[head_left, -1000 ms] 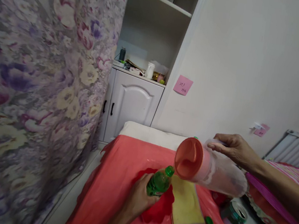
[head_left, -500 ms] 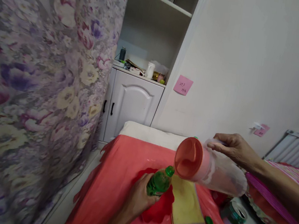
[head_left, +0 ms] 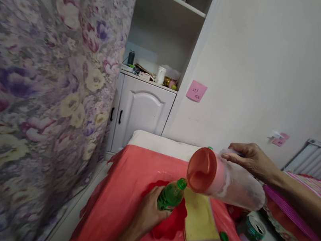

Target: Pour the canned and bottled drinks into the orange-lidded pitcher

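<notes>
above the green bottle (head_left: 171, 195) in the left hand (head_left: 148, 212), the right hand (head_left: 249, 159) tips a jug (head_left: 225, 181).

Low table (head_left: 126, 188) draped in a red plastic cover, a white pad showing at its far edge. Lying on the cover: a yellow folded cloth (head_left: 201, 223), a loose green bottle cap (head_left: 224, 237), and, at the right corner, what appears to be an opened can (head_left: 251, 230).

Tilted jug (head_left: 224, 181) over green bottle (head_left: 171, 195)
</notes>
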